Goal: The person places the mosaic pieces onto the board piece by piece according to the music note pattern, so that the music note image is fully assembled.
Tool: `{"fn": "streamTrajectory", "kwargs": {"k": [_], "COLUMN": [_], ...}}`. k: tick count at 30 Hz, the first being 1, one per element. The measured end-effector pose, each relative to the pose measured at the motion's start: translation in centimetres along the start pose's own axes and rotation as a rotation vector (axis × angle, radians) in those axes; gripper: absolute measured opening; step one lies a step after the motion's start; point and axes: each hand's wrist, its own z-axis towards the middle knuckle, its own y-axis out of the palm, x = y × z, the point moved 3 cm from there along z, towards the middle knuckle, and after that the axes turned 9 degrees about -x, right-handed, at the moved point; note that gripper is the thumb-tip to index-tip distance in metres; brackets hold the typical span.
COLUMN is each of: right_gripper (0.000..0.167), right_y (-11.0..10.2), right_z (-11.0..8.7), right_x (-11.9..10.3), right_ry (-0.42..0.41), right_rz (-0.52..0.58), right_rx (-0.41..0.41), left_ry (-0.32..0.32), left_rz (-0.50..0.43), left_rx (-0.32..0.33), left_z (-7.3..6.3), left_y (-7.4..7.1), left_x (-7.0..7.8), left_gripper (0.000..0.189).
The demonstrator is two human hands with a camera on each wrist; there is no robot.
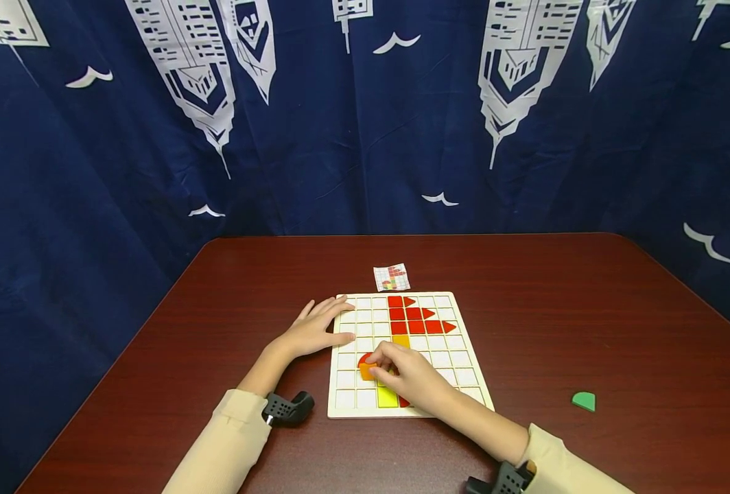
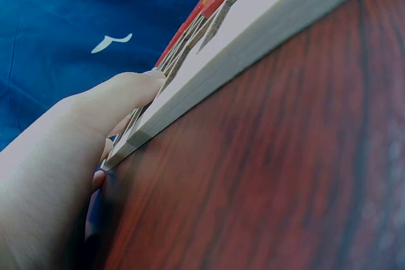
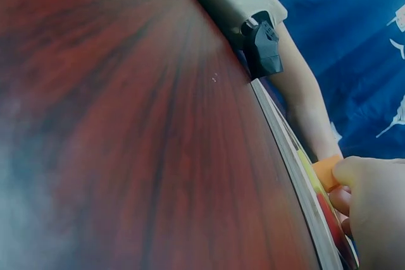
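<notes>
My right hand (image 1: 411, 376) pinches an orange square tile (image 1: 368, 371) between thumb and fingers, low over the white grid board (image 1: 344, 377). In the right wrist view the same orange tile (image 3: 326, 172) is tilted above the board's near edge. A red rounded piece (image 1: 363, 358) shows just behind it. Fingers spread, my left hand (image 1: 311, 335) rests on the board's left edge. Red squares and triangles (image 1: 416, 314) form three rows at the board's top, with another orange square (image 1: 401, 340) below them. Near the front lies a yellow square (image 1: 387, 397), beside a partly hidden red piece (image 1: 405, 403).
A small printed card (image 1: 392, 277) with a coloured grid pattern lies behind the board. Off to the right, a green rounded piece (image 1: 584, 401) sits alone on the brown table (image 1: 525, 288). A blue curtain (image 1: 352, 137) hangs behind the table.
</notes>
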Motion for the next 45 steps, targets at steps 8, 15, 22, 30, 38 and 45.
{"fn": "streamTrajectory", "kwargs": {"k": [8, 15, 22, 30, 38, 45], "right_gripper": [0.004, 0.005, 0.007, 0.009, 0.005, 0.006], "right_y": [0.35, 0.43, 0.47, 0.43, 0.31, 0.01], "right_z": [0.48, 0.55, 0.53, 0.42, 0.17, -0.37], "right_x": [0.3, 0.3, 0.27, 0.23, 0.02, 0.1], "right_ry": [0.07, 0.069, 0.069, 0.061, 0.027, -0.009], "right_rz": [0.045, 0.046, 0.04, 0.032, -0.007, -0.004], "right_rx": [-0.045, -0.064, -0.067, -0.084, -0.103, -0.095], "left_ry": [-0.012, -0.006, -0.01, -0.012, -0.018, -0.021], "left_rz": [0.002, 0.015, 0.014, 0.016, 0.008, 0.003], "left_rx": [-0.001, 0.005, -0.005, -0.004, -0.011, -0.016], "left_z": [-0.03, 0.07, 0.13, 0.09, -0.02, -0.02], "left_y": [0.03, 0.05, 0.09, 0.02, -0.05, -0.05], "left_x": [-0.06, -0.1, -0.17, -0.06, -0.01, 0.03], "left_gripper": [0.062, 0.063, 0.063, 0.064, 0.063, 0.063]}}
